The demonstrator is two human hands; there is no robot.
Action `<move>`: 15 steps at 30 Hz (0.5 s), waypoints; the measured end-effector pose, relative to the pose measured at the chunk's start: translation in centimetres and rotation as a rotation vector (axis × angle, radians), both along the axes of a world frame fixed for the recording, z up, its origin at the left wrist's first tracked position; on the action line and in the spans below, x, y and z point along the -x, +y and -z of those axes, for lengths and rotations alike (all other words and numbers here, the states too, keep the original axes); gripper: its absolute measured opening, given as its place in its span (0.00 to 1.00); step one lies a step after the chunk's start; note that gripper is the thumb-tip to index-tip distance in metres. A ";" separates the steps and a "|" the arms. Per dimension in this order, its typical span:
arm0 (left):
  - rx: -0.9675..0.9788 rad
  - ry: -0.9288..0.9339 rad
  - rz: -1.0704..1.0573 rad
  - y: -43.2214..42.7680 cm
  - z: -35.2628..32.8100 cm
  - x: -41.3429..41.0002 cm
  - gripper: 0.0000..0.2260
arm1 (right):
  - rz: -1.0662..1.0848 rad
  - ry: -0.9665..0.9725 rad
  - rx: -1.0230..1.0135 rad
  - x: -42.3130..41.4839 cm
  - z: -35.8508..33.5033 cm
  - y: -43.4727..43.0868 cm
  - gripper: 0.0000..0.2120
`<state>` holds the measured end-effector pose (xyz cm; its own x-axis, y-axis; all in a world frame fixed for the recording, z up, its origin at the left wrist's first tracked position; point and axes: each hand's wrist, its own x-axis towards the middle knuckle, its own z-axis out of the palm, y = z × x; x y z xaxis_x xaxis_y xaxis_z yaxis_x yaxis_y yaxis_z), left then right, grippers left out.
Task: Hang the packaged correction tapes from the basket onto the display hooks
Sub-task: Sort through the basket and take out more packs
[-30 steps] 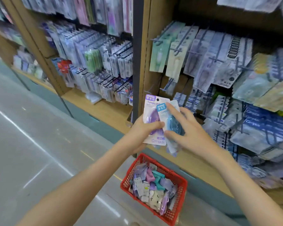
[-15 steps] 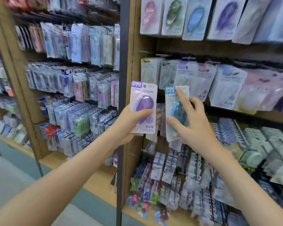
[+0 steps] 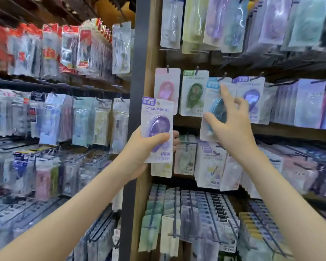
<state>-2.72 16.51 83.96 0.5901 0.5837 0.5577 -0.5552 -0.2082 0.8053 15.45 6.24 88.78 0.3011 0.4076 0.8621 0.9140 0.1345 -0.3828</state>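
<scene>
Packaged correction tapes are being held up in both hands in the head view, right of the dark upright post (image 3: 137, 91). The left hand (image 3: 139, 151) is gripping a purple tape pack (image 3: 157, 129) just beside the post, with the thumb lying across its front, the fingers wrapping behind and the forearm rising from the lower left. The right hand (image 3: 231, 129) is reaching higher and further right of the post, pinching a blue tape pack (image 3: 215, 107). Its thumb is pressing the pack's lower left face, the index finger is pointing up along the card, and the other fingers are curling at the right edge. The blue pack's top is sitting at a display hook (image 3: 222, 77), between a hanging green pack (image 3: 193, 93) and a hanging purple pack (image 3: 250, 98). Whether the hook is passing through it is unclear. A pink pack (image 3: 167, 87) is hanging nearest the post.
</scene>
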 end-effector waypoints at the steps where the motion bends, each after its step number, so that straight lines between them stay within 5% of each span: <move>1: -0.010 -0.013 0.020 0.4 -0.4 -0.2 0.22 | 0.050 0.007 -0.018 -0.6 -1.1 0.5 0.33; 7: 0.015 -0.070 0.113 1.2 -0.9 -2.1 0.19 | 0.287 0.039 0.041 -3.7 -5.2 2.8 0.30; 15: 0.013 -0.048 0.123 1.2 -1.5 -3.0 0.17 | 0.353 -0.009 0.026 -4.5 -5.5 3.5 0.30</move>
<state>0.28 17.71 85.47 0.6304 0.5156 0.5803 -0.6141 -0.1261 0.7791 19.98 9.77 94.25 0.4198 0.3016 0.8560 0.9057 -0.1998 -0.3738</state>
